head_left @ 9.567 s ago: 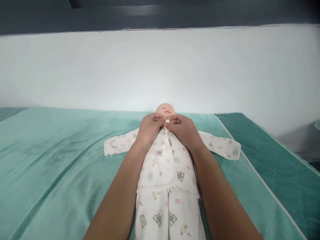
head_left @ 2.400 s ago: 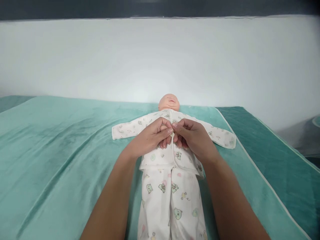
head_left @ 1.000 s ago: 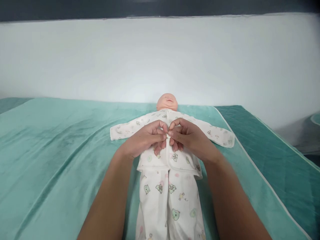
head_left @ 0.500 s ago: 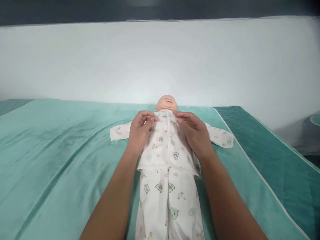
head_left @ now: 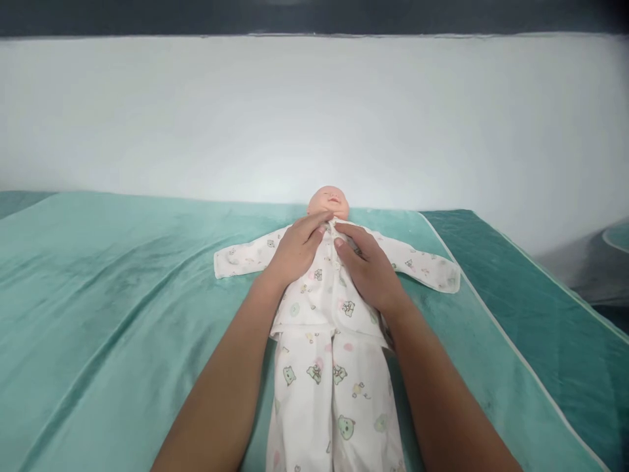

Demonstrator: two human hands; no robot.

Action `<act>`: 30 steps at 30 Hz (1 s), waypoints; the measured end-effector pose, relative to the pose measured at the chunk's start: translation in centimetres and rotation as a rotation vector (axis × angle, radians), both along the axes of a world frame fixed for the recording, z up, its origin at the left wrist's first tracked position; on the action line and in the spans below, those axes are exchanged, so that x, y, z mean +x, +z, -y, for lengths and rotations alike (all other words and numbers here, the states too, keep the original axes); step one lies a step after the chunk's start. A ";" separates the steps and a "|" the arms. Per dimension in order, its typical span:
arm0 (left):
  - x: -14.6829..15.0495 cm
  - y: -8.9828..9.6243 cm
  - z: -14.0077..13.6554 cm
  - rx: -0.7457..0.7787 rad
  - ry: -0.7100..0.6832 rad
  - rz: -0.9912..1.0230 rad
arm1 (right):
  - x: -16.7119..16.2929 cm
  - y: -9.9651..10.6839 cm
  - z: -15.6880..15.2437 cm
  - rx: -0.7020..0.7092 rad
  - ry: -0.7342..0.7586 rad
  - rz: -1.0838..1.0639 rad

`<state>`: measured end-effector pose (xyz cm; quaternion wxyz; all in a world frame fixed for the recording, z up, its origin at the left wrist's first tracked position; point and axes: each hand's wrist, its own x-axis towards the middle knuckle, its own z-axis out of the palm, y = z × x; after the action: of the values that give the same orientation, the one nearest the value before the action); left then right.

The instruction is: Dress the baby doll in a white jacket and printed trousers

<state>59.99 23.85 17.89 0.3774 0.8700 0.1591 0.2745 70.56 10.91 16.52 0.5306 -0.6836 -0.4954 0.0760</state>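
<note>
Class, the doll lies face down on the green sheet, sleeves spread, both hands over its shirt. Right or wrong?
Wrong: the head view shows the doll face up, not down. It does lie on the green sheet, sleeves spread, left hand and right hand over its shirt.

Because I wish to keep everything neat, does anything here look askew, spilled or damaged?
I see no spill or clear damage. Mildly untidy: long creases in the light green blanket, on the picture's left side, break its otherwise flat surface. The clothed doll lies straight, sleeves spread.
</note>
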 end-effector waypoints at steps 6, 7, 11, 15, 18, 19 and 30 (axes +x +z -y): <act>-0.2 0.1 0.2 -0.009 0.018 -0.001 | 0.3 0.2 -0.4 -0.076 -0.010 0.028; -0.2 0.1 0.2 -0.015 0.017 0.000 | 0.5 0.2 -0.5 -0.078 0.000 0.025; -0.2 -0.2 0.0 -0.041 -0.001 0.013 | 1.9 -0.5 -0.8 -0.022 0.009 -0.065; -1.1 -1.9 -0.7 0.030 0.142 0.025 | 3.5 -2.1 -0.6 -0.009 -0.051 -0.088; -3.4 -3.8 -1.3 0.239 0.345 -0.086 | 4.9 -4.0 0.8 -0.050 -0.114 0.070; -4.5 -4.3 -1.5 0.327 0.389 -0.161 | 5.5 -4.8 1.7 -0.076 -0.151 0.159; -14.6 -6.7 -3.9 0.260 0.760 -0.466 | 12.4 -9.0 15.6 -0.564 -0.547 0.441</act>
<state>45.34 27.73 11.23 0.0922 0.8286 0.5116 0.2079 83.00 -4.64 7.54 0.2057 -0.9072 -0.3576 -0.0823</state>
